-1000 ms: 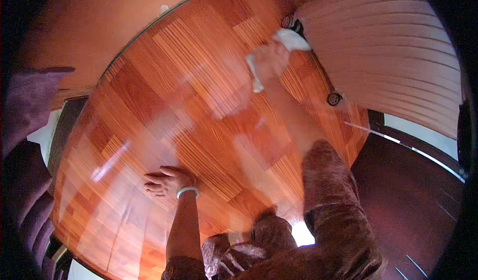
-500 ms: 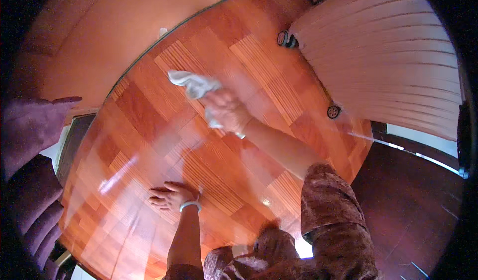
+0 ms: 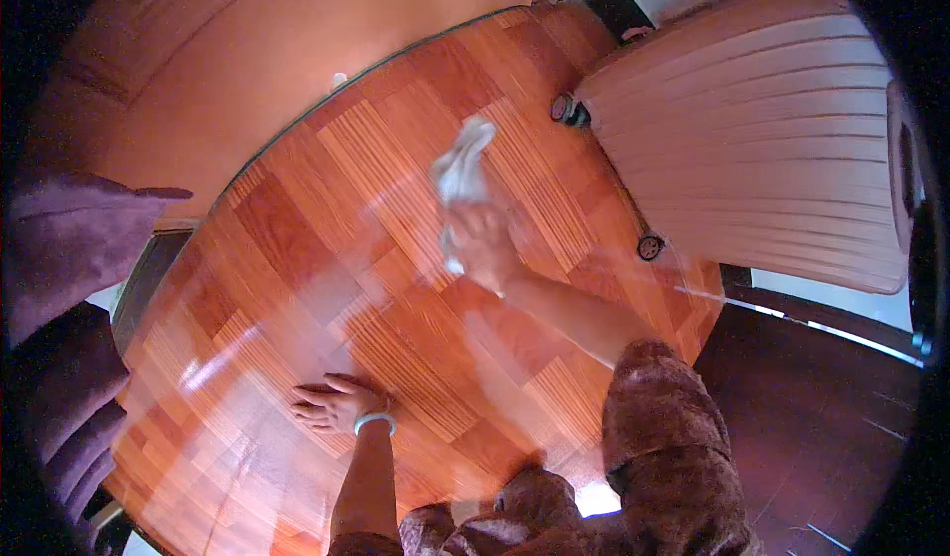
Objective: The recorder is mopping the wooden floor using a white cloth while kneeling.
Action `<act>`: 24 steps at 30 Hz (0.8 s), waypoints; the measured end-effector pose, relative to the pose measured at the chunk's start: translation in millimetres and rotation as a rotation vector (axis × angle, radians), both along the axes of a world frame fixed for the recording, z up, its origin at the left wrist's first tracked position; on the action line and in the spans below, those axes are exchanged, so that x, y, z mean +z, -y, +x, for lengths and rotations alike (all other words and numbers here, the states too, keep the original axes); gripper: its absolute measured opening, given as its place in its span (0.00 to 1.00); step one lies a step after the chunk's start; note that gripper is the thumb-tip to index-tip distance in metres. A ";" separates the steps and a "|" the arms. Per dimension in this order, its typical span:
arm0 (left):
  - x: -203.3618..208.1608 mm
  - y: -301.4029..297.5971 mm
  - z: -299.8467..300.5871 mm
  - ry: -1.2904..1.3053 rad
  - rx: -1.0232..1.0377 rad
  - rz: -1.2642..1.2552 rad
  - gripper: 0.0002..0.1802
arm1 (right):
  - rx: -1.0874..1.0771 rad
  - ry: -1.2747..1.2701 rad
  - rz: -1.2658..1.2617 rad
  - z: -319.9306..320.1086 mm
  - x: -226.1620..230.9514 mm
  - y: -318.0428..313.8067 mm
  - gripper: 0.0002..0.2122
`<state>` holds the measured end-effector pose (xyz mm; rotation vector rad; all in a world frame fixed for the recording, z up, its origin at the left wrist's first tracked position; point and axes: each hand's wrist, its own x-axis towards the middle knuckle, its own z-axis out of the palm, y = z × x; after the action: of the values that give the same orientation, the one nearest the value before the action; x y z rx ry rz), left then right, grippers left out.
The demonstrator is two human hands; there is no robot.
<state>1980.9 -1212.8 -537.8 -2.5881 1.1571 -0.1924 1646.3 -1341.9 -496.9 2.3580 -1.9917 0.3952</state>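
Under my right hand (image 3: 482, 242) is a crumpled white cloth (image 3: 461, 165), pressed against the shiny wood-patterned floor (image 3: 396, 289). My fingers close over the cloth, and a loose end of it sticks out beyond them, away from me. Farther left and nearer to me, my left hand (image 3: 338, 405) lies flat on the floor with its fingers spread. It holds nothing, and a pale bracelet circles that wrist. My knees, in brown velvety fabric, are at the lower edge.
A pale ribbed suitcase (image 3: 752, 150) with small black wheels (image 3: 649, 247) stands at the right. Purple fabric (image 3: 74, 249) hangs along the left side. An orange-brown wooden panel (image 3: 228, 71) borders the floor at the far side. Dark flooring (image 3: 792, 408) lies at the lower right.
My right hand has swept the cloth to the right across the floor, and the cloth's loose end now points away from me rather than left. My left hand stays in place.
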 end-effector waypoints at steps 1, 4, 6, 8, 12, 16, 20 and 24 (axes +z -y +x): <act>-7.1 -4.2 6.3 0.214 -0.086 0.213 0.43 | 0.001 0.003 0.003 -7.7 -3.4 2.4 0.21; 10.2 5.6 -8.0 -0.106 0.019 -0.130 0.42 | 0.015 0.664 0.244 -38.6 -3.6 28.0 0.10; 17.9 13.1 -18.7 -0.258 0.065 -0.220 0.42 | -0.200 0.803 0.484 -94.3 27.1 92.1 0.09; 4.4 5.2 -11.4 -0.124 0.003 -0.115 0.42 | -0.397 -0.381 0.009 -149.7 -32.7 148.0 0.14; 11.2 10.3 -19.9 -0.230 0.080 -0.194 0.42 | -0.527 -0.275 -0.335 -152.9 -17.8 159.6 0.16; 26.8 14.8 -18.8 -0.255 0.081 -0.218 0.42 | -0.288 -0.176 -0.003 -68.6 -7.6 90.0 0.18; 21.9 13.6 -15.2 -0.224 0.074 -0.129 0.42 | 0.215 -0.026 0.000 -35.1 3.8 12.5 0.16; 21.7 13.4 -25.7 -0.240 0.045 -0.169 0.43 | -0.092 0.091 0.704 -118.4 10.2 122.6 0.14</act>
<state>1955.2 -1226.3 -516.1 -2.8451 1.2066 0.0342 1527.9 -1464.5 -486.8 2.6055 -2.5964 -0.2619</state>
